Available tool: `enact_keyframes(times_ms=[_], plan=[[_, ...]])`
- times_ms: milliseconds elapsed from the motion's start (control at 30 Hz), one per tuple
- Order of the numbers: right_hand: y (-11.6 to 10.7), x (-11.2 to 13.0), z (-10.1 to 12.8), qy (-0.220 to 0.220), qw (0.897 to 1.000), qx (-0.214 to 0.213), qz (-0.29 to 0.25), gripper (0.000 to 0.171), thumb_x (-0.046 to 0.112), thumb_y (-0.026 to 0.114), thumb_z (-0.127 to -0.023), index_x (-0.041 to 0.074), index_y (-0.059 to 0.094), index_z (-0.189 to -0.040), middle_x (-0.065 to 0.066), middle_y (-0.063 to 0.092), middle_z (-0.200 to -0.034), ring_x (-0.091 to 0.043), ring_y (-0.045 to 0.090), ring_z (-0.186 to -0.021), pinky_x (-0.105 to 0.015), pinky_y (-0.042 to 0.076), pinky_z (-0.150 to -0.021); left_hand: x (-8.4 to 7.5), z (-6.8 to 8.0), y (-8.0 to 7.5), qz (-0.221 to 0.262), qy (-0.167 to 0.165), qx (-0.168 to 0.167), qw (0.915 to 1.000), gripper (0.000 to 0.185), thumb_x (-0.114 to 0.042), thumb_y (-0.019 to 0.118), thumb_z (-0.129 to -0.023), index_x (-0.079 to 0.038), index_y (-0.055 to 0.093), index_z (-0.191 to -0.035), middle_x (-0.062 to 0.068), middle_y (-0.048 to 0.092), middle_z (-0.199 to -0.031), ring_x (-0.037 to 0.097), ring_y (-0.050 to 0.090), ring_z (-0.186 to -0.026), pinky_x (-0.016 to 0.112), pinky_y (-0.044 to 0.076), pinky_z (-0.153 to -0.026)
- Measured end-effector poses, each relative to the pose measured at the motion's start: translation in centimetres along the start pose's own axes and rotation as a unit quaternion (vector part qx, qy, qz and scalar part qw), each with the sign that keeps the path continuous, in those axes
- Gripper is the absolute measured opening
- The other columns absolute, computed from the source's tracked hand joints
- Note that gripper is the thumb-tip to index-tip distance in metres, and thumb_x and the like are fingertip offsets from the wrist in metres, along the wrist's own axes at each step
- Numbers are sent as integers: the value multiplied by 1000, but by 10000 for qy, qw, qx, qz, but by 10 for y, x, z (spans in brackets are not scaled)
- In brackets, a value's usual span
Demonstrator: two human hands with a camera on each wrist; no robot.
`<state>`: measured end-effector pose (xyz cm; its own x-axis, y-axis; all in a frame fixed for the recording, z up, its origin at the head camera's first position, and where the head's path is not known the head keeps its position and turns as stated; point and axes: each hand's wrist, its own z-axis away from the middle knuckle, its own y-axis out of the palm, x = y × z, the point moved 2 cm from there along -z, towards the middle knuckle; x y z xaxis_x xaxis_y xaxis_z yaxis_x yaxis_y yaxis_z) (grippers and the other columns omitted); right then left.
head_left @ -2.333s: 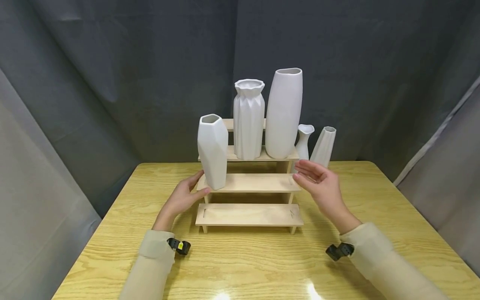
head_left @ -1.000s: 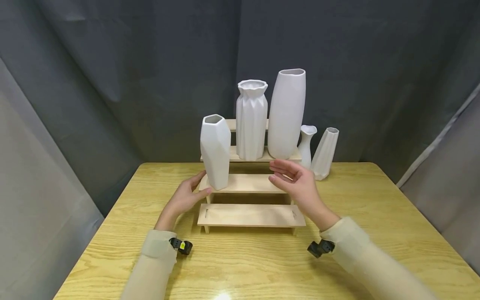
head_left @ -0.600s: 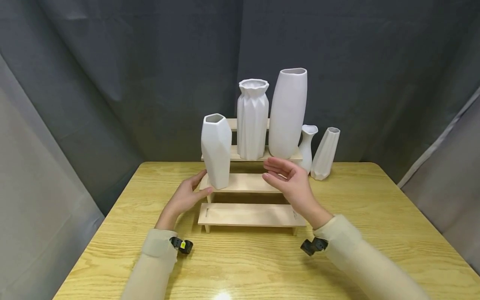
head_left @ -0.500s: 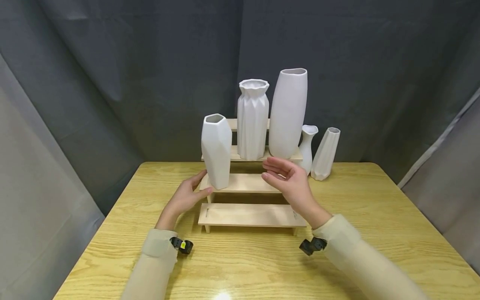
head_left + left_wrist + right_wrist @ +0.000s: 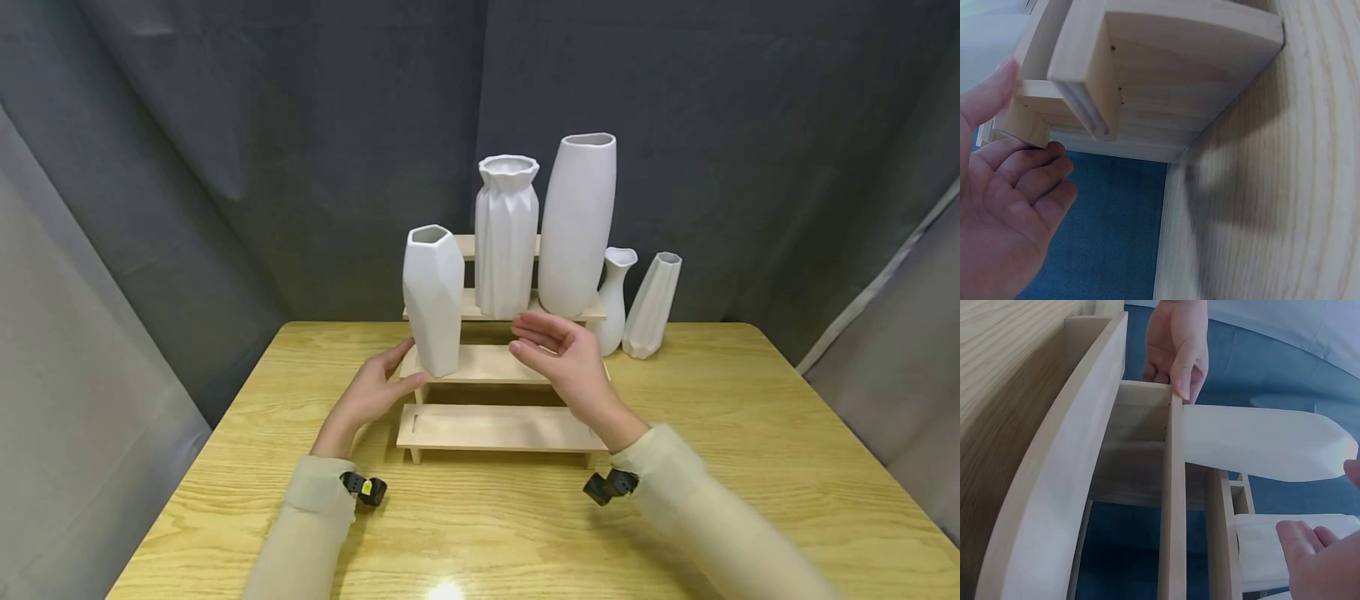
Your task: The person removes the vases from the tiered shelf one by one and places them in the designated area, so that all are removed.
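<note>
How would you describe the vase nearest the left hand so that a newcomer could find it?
Start at the stepped wooden shelf in the middle of the table. On the left end of its second step stands a faceted white vase. Unlike the other vases, it stands alone on that lower step.

yellow wood-grain table (image 5: 750, 433) carries pale stepped wooden riser (image 5: 498, 427) at middle rear. two small white vases stand directly on tabletop just right of riser: curvy-necked one (image 5: 613, 302) nearer riser, faceted tapered one (image 5: 651, 305) just beside it.
</note>
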<state>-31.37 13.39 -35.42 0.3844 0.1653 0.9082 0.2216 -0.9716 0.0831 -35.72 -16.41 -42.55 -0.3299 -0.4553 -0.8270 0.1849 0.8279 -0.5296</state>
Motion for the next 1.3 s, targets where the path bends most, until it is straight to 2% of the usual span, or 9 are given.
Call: enact_keyframes(times_ms=[233, 400, 700, 1000, 1300], plan=[[10, 2, -6, 46, 10000, 15, 48, 50, -2, 74, -86, -11, 55, -132, -28, 57, -131, -24, 60, -118, -32, 49, -99, -2, 1, -1, -33, 21, -28, 10000, 75, -36, 67, -95, -7, 31, -155, 10, 30, -158, 29, 28, -144, 46, 27, -116], [14, 3, -10, 24, 9998, 35, 174, 51, 3, 77, -86, -7, 57, -132, -27, 55, -133, -25, 58, -121, -32, 47, -101, -1, 1, 0, -59, 4, -53, 10000, 76, -38, 67, -95, -8, 31, -155, 9, 31, -158, 29, 28, -144, 47, 28, -116], [23, 6, -15, 36, 9999, 89, 76, 54, 1, 77, -85, -9, 54, -133, -28, 54, -134, -42, 49, -128, -30, 47, -100, 0, 0, -1, -76, 20, -19, 10000, 76, -38, 66, -95, -8, 30, -155, 8, 29, -158, 27, 27, -145, 45, 27, -116], [31, 6, -21, -2, 9998, 145, 119, 59, 3, 78, -85, -12, 51, -135, -29, 53, -135, -42, 49, -128, -42, 43, -105, 1, -1, -1, -55, 10, -12, 10000, 77, -40, 66, -95, -9, 30, -156, 7, 29, -158, 27, 27, -145, 45, 27, -116], [40, 4, -26, 100, 9999, 71, 102, 60, -1, 78, -84, -11, 51, -136, -27, 54, -136, -34, 53, -127, -44, 41, -106, 1, 0, 0, 10, 31, 3, 10000, 77, -40, 66, -95, -9, 30, -156, 8, 29, -158, 28, 27, -145, 48, 27, -116]])
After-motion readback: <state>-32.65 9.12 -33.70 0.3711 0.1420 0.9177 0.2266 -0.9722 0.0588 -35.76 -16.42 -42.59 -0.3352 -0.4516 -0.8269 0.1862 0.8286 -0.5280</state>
